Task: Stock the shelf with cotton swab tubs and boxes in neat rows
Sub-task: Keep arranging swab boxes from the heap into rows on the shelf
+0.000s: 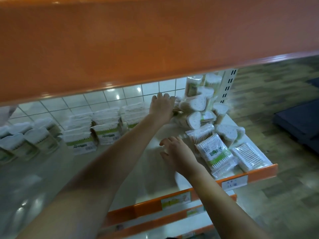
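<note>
Presently, done: boxes point(105, 125) and tubs point(41, 135) in rows, shelf point(172, 180) left.
Left: jumbled pile point(198, 109) at right end.
Left hand point(161, 107): fingers on pile, grip unclear.
Right hand point(177, 152): spread, empty.

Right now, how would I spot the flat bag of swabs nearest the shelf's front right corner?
Find the white shelf with the orange front lip and follow that lip to its right end. Just behind it lies a flat clear bag of white-tipped cotton swabs. Unlike the green-labelled swab bag to its left, it shows no coloured label.
</note>
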Action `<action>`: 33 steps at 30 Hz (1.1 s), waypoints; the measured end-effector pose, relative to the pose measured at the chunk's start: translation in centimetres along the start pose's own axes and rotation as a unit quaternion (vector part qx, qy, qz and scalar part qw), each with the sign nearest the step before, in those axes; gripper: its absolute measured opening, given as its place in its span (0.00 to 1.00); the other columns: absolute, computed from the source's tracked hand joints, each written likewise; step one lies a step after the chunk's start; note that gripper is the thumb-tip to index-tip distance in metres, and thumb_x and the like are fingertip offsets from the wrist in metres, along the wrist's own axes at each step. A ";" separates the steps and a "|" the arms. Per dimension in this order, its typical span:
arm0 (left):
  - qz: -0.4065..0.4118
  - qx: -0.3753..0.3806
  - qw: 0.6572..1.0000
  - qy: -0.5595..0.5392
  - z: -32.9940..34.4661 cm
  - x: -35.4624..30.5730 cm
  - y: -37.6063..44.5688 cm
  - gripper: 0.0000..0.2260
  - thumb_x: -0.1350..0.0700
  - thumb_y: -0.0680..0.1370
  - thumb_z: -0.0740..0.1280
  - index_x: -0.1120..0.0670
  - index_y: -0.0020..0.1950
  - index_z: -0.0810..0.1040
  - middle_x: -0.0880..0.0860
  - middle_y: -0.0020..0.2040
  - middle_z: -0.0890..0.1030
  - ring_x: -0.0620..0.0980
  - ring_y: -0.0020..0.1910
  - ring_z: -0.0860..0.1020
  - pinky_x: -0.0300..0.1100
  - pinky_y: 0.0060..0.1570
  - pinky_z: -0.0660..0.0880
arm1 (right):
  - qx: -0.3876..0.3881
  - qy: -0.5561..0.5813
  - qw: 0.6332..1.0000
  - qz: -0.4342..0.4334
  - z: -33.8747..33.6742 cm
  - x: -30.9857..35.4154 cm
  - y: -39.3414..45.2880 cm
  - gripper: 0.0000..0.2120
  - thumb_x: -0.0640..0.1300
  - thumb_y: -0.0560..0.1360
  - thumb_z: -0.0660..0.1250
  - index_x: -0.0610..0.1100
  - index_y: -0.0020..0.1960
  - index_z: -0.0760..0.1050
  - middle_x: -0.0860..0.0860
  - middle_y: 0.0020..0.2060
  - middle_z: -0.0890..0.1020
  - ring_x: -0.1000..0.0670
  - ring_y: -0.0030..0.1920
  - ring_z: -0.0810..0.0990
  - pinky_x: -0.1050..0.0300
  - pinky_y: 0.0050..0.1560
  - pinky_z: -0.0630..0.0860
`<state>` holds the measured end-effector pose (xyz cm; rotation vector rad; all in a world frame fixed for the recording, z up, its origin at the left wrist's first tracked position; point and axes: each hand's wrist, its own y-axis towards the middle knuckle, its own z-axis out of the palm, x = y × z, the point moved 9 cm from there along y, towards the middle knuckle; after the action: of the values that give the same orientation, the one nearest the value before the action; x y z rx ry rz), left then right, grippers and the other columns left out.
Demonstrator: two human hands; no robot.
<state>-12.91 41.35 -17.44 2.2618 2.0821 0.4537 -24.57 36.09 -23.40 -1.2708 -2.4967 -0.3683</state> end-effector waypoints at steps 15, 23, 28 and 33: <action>0.093 -0.080 0.992 0.014 -4.6 0.0 -1.6 0.13 0.61 0.77 0.60 0.57 0.61 0.75 0.55 0.57 0.78 0.56 0.57 0.73 0.47 0.55 0.66 | -0.013 0.028 0.999 0.025 -0.7 -0.3 -0.7 0.15 0.46 0.78 0.61 0.45 0.63 0.72 0.49 0.59 0.75 0.48 0.62 0.69 0.51 0.57 0.73; 0.135 -0.127 0.981 -0.061 -8.0 1.3 -3.3 0.12 0.58 0.76 0.64 0.55 0.59 0.77 0.52 0.55 0.79 0.55 0.57 0.73 0.48 0.55 0.64 | -0.024 0.041 0.998 0.032 -1.0 -0.2 -1.0 0.15 0.47 0.78 0.62 0.45 0.63 0.72 0.50 0.60 0.76 0.49 0.63 0.69 0.53 0.59 0.71; 0.097 -0.103 0.971 -0.190 -8.8 3.0 -5.1 0.14 0.56 0.80 0.61 0.55 0.65 0.73 0.53 0.60 0.76 0.51 0.57 0.76 0.43 0.54 0.69 | -0.035 0.066 0.997 0.037 -1.6 -0.4 -1.3 0.15 0.46 0.77 0.64 0.44 0.63 0.73 0.49 0.59 0.76 0.48 0.62 0.72 0.56 0.60 0.70; 0.043 -0.079 0.941 -0.326 -8.9 5.0 -8.1 0.15 0.53 0.78 0.66 0.54 0.63 0.72 0.48 0.55 0.78 0.44 0.50 0.76 0.35 0.46 0.71 | -0.063 0.094 0.992 0.055 -3.1 -1.2 -1.4 0.15 0.44 0.76 0.66 0.41 0.61 0.75 0.47 0.57 0.79 0.48 0.59 0.75 0.63 0.55 0.67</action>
<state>-22.58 45.56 -9.75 2.0318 1.5564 -0.1241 -24.61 33.29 -21.16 -1.3475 -2.2664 -0.5978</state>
